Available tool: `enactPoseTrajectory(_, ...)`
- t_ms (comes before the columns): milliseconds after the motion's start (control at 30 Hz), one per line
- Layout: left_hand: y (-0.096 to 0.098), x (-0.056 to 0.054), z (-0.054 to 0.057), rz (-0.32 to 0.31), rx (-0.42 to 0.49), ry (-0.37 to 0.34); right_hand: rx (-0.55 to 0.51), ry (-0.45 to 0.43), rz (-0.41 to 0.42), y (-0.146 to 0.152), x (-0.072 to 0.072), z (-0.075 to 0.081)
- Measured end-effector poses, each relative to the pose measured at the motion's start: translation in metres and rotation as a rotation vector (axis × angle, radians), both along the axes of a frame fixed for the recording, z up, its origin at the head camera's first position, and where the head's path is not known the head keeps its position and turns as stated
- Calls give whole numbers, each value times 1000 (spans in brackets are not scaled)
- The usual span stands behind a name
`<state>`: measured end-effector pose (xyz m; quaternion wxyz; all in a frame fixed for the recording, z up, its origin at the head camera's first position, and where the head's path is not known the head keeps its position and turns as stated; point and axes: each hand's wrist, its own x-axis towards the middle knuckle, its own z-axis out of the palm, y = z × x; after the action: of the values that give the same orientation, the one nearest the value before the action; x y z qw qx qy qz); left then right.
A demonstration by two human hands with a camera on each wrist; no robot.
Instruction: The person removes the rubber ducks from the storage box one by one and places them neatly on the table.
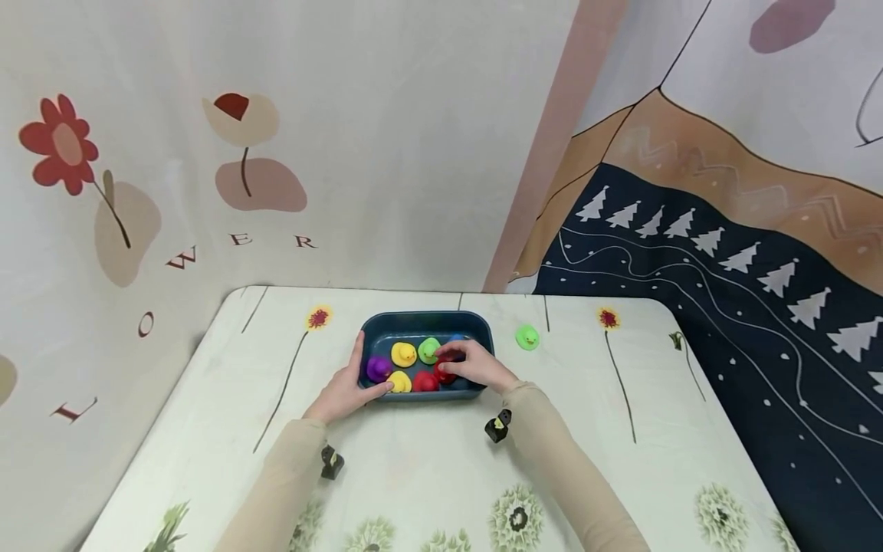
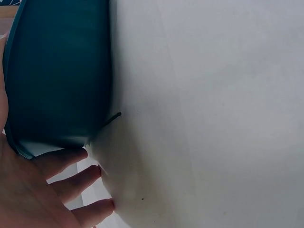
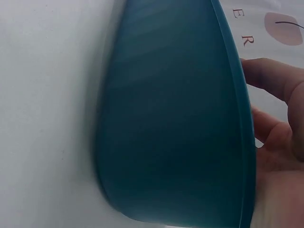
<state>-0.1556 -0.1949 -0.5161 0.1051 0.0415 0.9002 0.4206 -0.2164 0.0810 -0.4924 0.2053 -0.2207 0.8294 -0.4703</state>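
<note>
On the table stands a dark blue tray (image 1: 396,325) holding several small rubber ducks. My left hand (image 1: 345,393) grips the tray's left end, thumb over the near rim; the left wrist view shows its fingers spread along the tray's end. Inside the right part, my right hand (image 1: 480,365) pinches a red duck (image 1: 445,373), partly hidden by the fingers. Another red duck (image 1: 425,381) lies beside it. Also in the tray are a green duck (image 1: 428,351), two yellow ones, a purple duck (image 1: 379,369) and a blue one (image 1: 457,338) partly covered by the right hand.
A bright green duck (image 1: 527,337) sits on the table to the right of the tray. The table wears a white cloth (image 1: 566,429) with printed flowers. Patterned curtains (image 1: 386,153) hang behind it and at its sides. A small black device sits at each wrist.
</note>
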Motion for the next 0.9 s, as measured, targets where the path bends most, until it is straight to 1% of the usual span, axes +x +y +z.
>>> enactPoseTrajectory(200, 0, 0, -1, 3, 4, -7, 18, -16, 31, -4, -3, -4)
enactPoseTrajectory(400, 1, 0, -2, 5, 9, -11, 58, 12, 17, -6, -3, -8)
enactPoseTrajectory(667, 1, 0, -1, 2, 9, 5, 45, 20, 7, -10, -3, -8)
enactPoseTrajectory(900, 0, 1, 1, 4, 6, -5, 29, 52, -5, -12, -2, -9)
